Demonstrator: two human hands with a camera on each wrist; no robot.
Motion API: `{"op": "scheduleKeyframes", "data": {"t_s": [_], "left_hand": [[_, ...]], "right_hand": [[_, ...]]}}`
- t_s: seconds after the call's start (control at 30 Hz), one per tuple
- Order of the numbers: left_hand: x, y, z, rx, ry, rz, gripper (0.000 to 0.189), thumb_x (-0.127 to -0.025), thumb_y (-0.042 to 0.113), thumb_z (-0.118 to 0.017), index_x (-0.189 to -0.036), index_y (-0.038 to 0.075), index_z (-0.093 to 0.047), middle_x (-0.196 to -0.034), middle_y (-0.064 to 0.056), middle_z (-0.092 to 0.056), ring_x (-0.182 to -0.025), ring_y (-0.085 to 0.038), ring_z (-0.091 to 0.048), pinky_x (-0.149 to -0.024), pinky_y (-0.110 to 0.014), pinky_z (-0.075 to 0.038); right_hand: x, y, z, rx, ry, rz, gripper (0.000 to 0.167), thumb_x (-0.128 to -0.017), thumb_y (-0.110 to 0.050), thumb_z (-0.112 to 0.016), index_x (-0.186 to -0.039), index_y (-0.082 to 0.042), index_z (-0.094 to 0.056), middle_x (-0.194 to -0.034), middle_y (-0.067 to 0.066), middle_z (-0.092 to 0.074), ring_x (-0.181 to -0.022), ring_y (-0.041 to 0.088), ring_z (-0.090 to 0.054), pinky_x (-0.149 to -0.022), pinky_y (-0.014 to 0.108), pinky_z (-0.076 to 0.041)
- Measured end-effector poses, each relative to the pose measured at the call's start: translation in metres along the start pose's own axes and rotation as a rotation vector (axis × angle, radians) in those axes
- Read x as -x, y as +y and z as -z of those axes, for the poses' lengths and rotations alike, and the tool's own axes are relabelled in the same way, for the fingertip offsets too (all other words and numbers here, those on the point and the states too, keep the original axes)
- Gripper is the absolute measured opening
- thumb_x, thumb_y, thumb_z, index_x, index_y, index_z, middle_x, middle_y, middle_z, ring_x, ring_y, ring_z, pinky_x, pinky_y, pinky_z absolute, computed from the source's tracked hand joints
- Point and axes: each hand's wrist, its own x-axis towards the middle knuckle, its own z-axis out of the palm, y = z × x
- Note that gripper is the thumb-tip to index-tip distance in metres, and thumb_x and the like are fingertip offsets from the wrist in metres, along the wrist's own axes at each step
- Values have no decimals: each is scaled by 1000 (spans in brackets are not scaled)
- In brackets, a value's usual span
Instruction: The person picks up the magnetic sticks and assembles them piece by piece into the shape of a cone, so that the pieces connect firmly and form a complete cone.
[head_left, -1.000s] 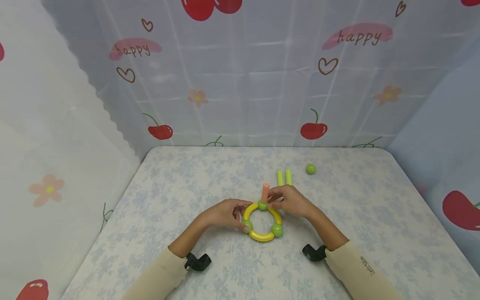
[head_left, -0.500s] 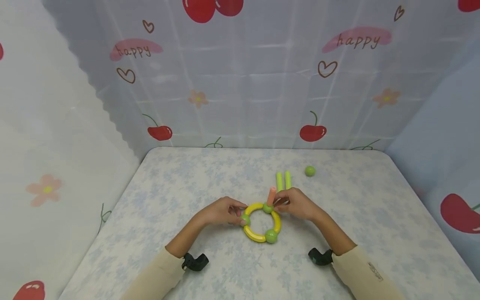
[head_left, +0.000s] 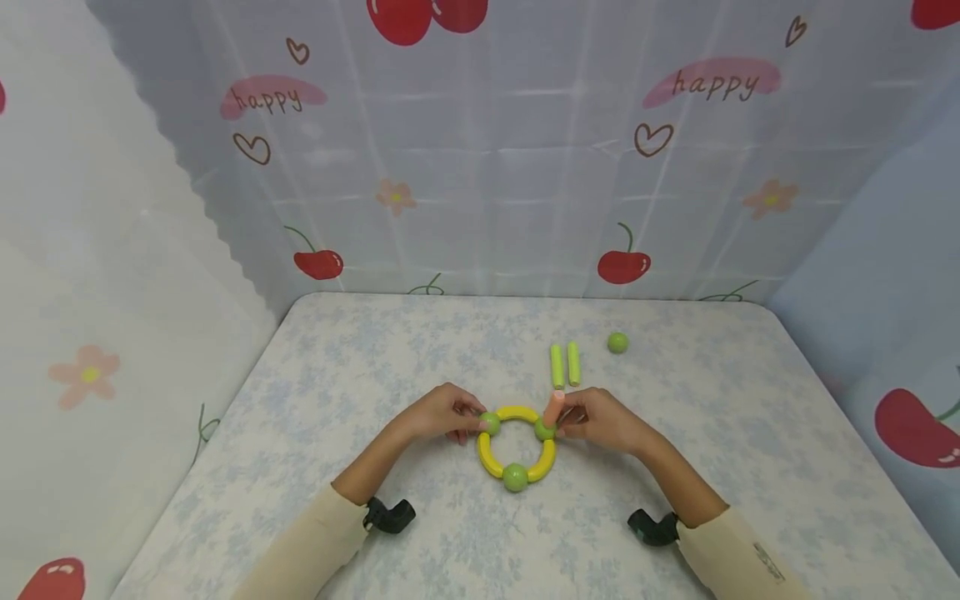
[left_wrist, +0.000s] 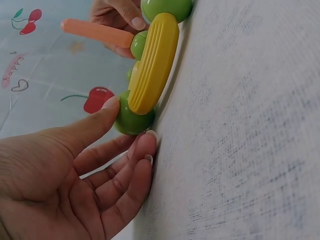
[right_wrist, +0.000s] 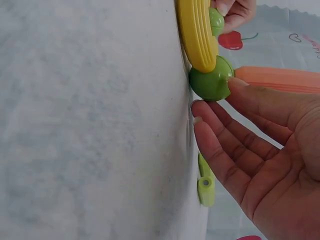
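A ring of yellow curved rods (head_left: 517, 412) joined by green balls lies on the table between the hands. An orange rod (head_left: 554, 407) rises from the ring's far right ball (head_left: 545, 429), tilted slightly to the right. My left hand (head_left: 442, 414) pinches the far left ball (left_wrist: 134, 119) between thumb and fingers, the thumb on top in the left wrist view. With thumb and fingertips, my right hand (head_left: 603, 422) grips the ball under the orange rod, as the right wrist view shows. The third ball (head_left: 515, 477) is at the near side, untouched.
Behind the ring, two light green rods (head_left: 557, 367) lie side by side. A loose green ball (head_left: 618, 342) sits farther back and to the right. The patterned table (head_left: 360, 350) ends at a printed curtain (head_left: 480, 167) at the back.
The ring has turned clockwise in the head view. Its orange rod has moved right and nearer, the left ball away, and the third ball from the right to the near side.
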Motion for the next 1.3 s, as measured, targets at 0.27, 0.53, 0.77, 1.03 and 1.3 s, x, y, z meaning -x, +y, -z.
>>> {"op": "scheduleKeyframes", "data": {"t_s": [0.27, 0.53, 0.77, 1.03, 1.3], "left_hand": [[-13, 0, -1, -28, 41, 0, 29, -95, 25, -74, -116, 5, -74, -77, -7, -70, -56, -22, -66, -54, -33, -56], [-28, 3, -8, -85, 88, -47, 29, -95, 26, -75, -117, 8, -75, -80, -2, -70, -54, -20, -63, -51, -30, -52], [-41, 8, -18, -193, 149, -104, 25, -92, 30, -78, -112, 15, -78, -84, 5, -71, -62, -12, -60, -57, -25, -48], [-38, 7, -22, -200, 169, -111, 25, -92, 32, -78, -111, 15, -78, -90, 4, -70, -76, -11, -62, -65, -26, -50], [-12, 1, -19, -202, 180, -85, 23, -94, 26, -76, -113, 12, -77, -84, 5, -69, -66, -12, -63, -59, -27, -51]], "right_hand": [[11, 1, -4, -49, -78, 36, 20, -89, 5, -73, -105, -7, -75, -101, 3, -74, -92, 19, -70, -79, 29, -57], [20, -7, -6, -68, -113, 25, 24, -90, 6, -72, -108, -10, -75, -104, 4, -74, -96, 25, -71, -81, 28, -57], [30, -12, -9, -32, -148, 30, 21, -92, 2, -72, -109, -10, -75, -103, 5, -73, -96, 22, -71, -80, 27, -57], [31, -14, -6, -24, -169, 45, 26, -93, 2, -70, -112, -16, -75, -103, 7, -73, -95, 25, -71, -80, 28, -57], [18, -8, 23, 58, 112, -69, 19, -98, -6, -65, -115, 0, -72, -98, 10, -74, -85, 28, -70, -70, 29, -56]]}}
